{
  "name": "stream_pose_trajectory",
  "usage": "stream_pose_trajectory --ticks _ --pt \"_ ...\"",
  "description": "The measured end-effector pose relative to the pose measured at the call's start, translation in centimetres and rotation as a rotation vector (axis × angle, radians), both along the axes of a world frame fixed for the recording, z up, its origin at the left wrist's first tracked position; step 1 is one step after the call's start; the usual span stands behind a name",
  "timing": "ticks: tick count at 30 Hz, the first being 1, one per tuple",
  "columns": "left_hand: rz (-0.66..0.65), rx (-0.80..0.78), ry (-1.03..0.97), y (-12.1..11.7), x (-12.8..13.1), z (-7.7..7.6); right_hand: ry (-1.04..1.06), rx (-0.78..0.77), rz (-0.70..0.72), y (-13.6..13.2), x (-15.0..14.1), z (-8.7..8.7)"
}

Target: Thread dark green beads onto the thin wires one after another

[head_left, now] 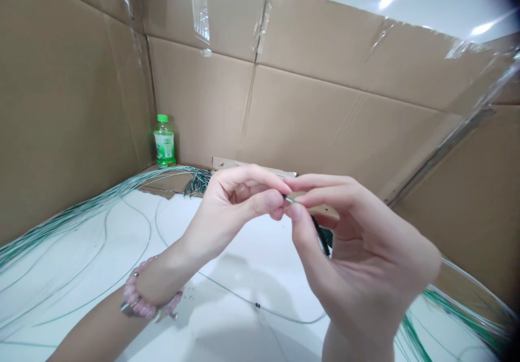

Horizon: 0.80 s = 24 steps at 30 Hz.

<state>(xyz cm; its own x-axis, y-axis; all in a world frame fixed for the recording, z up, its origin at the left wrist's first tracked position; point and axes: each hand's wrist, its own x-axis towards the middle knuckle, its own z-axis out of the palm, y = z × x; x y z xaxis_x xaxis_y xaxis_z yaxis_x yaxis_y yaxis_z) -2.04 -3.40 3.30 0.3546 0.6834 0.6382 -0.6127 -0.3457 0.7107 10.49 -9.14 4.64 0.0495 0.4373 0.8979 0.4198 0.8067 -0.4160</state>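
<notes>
Near the middle of the head view, my left hand (231, 202) and my right hand (357, 248) meet with their fingertips almost touching. Between them shows a short stretch of thin green wire (290, 200), pinched by my right thumb and fingers. A tiny black piece (285, 195) on the wire's end sits in my left thumb and forefinger, mostly covered. A black strip (321, 236) shows behind my right thumb; whether it is held in the palm I cannot tell. Below the hands, a loose green wire (231, 292) with small black beads (257, 305) curves over the white table (239, 335).
Long green and white wires (81, 213) run in a bundle along the left, ending in a dark tangle (197, 181). Another bundle (459, 313) lies at the right. A green bottle (164, 144) stands in the back left corner. Cardboard walls (325, 102) enclose the table.
</notes>
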Motion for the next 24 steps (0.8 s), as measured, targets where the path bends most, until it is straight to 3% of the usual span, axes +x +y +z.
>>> stream_pose_trajectory --ticks 9,16,24 --pt "0.030 0.031 0.007 0.03 0.01 -0.05 -0.004 0.006 -0.012 0.03 -0.06 0.09" --pt "0.158 0.110 0.052 -0.23 -0.18 0.23 -0.076 0.063 -0.100 0.05 0.09 0.10" --pt "0.153 0.102 0.013 0.09 0.02 -0.08 -0.053 0.045 -0.048 0.27 0.12 0.13"
